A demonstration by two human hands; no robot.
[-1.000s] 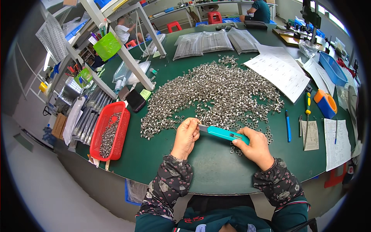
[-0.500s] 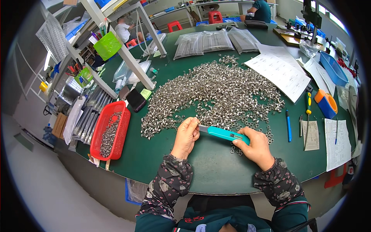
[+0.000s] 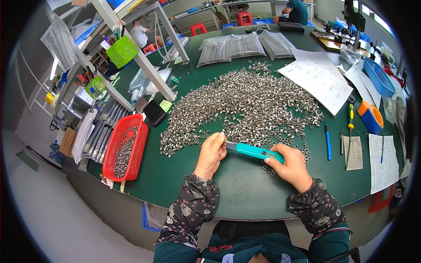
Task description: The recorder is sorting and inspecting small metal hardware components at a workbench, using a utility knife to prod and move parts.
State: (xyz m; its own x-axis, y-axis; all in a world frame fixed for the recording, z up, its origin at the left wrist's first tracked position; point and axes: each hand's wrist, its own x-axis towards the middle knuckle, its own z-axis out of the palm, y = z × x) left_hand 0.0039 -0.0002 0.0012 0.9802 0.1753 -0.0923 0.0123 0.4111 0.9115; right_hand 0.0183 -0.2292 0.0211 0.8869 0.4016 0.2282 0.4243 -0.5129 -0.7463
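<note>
My right hand (image 3: 290,165) is wrapped round the teal handle of a utility knife (image 3: 256,151), its blade pointing left. The blade's tip reaches the pinched fingertips of my left hand (image 3: 211,153). Whatever those fingers hold is too small and too covered to make out. Both hands are just above the near edge of a wide heap of small silvery metal rings (image 3: 245,103), spread over a green tabletop (image 3: 245,197). A few loose rings (image 3: 268,170) lie under my right hand.
On the left stands a red basket (image 3: 142,144) part-filled with metal pieces, near a dark phone (image 3: 154,113). To the right lie a blue pen (image 3: 327,142), a yellow-handled screwdriver (image 3: 350,116), an orange-and-blue tape roll (image 3: 370,117) and paper sheets (image 3: 318,85). Bagged tubes (image 3: 247,46) lie behind the heap.
Almost nothing differs. The knife and both hands keep their places, with only a very slight shift at the left fingertips.
</note>
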